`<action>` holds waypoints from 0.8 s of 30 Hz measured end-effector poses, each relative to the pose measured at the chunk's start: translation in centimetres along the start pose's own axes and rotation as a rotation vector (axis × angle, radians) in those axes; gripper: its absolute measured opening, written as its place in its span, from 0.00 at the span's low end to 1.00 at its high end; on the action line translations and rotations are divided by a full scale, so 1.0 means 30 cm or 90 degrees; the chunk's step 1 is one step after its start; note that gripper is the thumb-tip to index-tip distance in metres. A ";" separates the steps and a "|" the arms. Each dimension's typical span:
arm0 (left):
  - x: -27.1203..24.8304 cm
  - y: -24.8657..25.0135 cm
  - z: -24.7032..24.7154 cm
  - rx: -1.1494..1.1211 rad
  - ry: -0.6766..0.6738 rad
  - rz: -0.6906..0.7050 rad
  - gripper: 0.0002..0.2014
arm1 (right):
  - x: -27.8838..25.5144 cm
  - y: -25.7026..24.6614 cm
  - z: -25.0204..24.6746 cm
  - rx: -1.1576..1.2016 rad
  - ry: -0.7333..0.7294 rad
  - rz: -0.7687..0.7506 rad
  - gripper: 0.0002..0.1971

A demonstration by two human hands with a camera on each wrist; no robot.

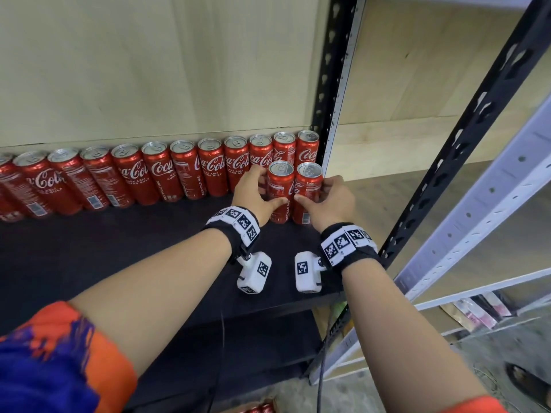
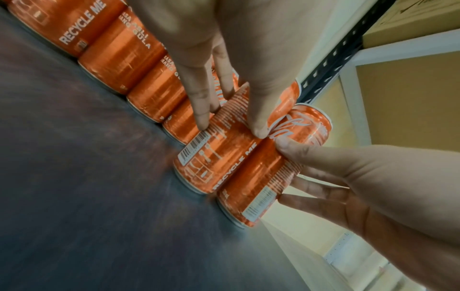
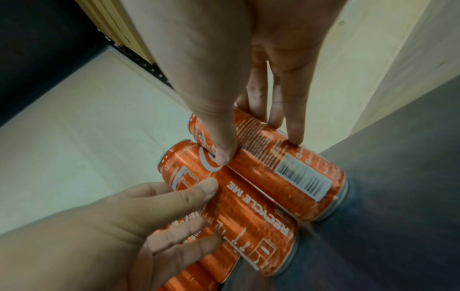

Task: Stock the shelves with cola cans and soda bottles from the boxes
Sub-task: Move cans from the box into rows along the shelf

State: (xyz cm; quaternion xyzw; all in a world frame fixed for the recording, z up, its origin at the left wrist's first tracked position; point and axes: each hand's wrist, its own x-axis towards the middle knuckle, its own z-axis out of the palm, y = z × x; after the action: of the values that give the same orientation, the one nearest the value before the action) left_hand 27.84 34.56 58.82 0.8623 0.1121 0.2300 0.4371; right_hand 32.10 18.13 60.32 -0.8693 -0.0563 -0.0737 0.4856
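A long row of red cola cans (image 1: 185,171) stands along the back of the dark shelf board (image 1: 119,248). In front of its right end, two more cans stand upright, side by side and touching. My left hand (image 1: 262,192) grips the left can (image 1: 278,186), thumb in front and fingers behind it. My right hand (image 1: 323,190) grips the right can (image 1: 308,186) the same way. The left wrist view shows my left hand (image 2: 231,128) on its can (image 2: 219,155). The right wrist view shows my right hand (image 3: 259,147) on its can (image 3: 286,177). Both bases sit at the board.
A black perforated upright (image 1: 331,84) stands just right of the two cans, with a pale wooden back panel (image 1: 149,70) behind the row. A white rack (image 1: 477,219) adjoins on the right. Bare dark board lies in front of the row. A box of cans (image 1: 262,408) sits below.
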 end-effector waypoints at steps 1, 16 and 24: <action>0.021 0.000 0.004 0.007 0.006 0.001 0.32 | 0.018 -0.002 0.008 0.002 0.003 -0.003 0.32; 0.171 -0.061 0.107 0.047 0.091 -0.034 0.28 | 0.209 -0.011 0.094 0.019 0.007 0.000 0.31; 0.175 -0.077 0.105 0.053 0.097 -0.016 0.27 | 0.233 -0.008 0.121 0.062 0.013 0.002 0.29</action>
State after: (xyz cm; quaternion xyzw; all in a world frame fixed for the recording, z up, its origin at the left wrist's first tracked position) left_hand 33.99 35.80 56.91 0.8581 0.1651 0.2846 0.3941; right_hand 39.20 21.53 59.91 -0.8438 -0.0534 -0.0787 0.5281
